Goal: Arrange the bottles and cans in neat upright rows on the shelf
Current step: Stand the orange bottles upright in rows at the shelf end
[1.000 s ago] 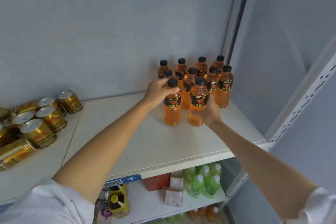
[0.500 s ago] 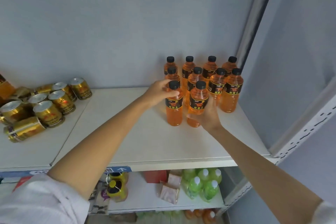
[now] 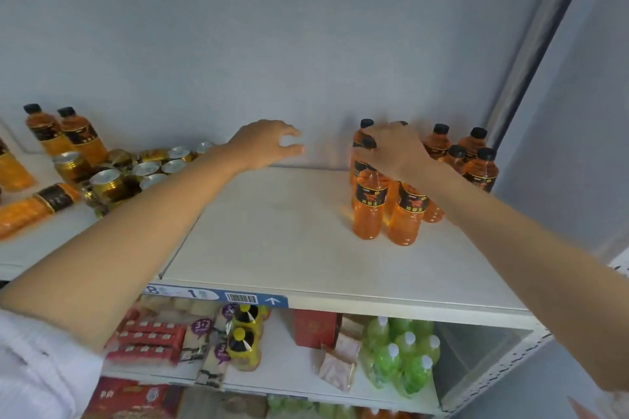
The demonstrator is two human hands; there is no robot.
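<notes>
Several orange bottles (image 3: 369,211) with black caps and labels stand in rows at the right back of the white shelf (image 3: 289,248). My right hand (image 3: 396,151) lies over the tops of the front bottles, its fingers curled round a black cap. My left hand (image 3: 269,144) hovers above the shelf's middle, left of the bottles, fingers loosely curled and holding nothing. Gold cans (image 3: 112,178) sit jumbled on the left, some upright, some on their sides. More orange bottles (image 3: 81,134) lean at the far left, and one (image 3: 30,209) lies flat.
A grey wall backs the shelf and a metal post (image 3: 537,44) rises at the right. The lower shelf holds green bottles (image 3: 398,357), yellow bottles (image 3: 245,337), red packets (image 3: 146,337) and a red box (image 3: 315,326).
My left hand has let go of the front left bottle and drawn away to the left. My right hand rose from a bottle's body to the caps. The view swung left.
</notes>
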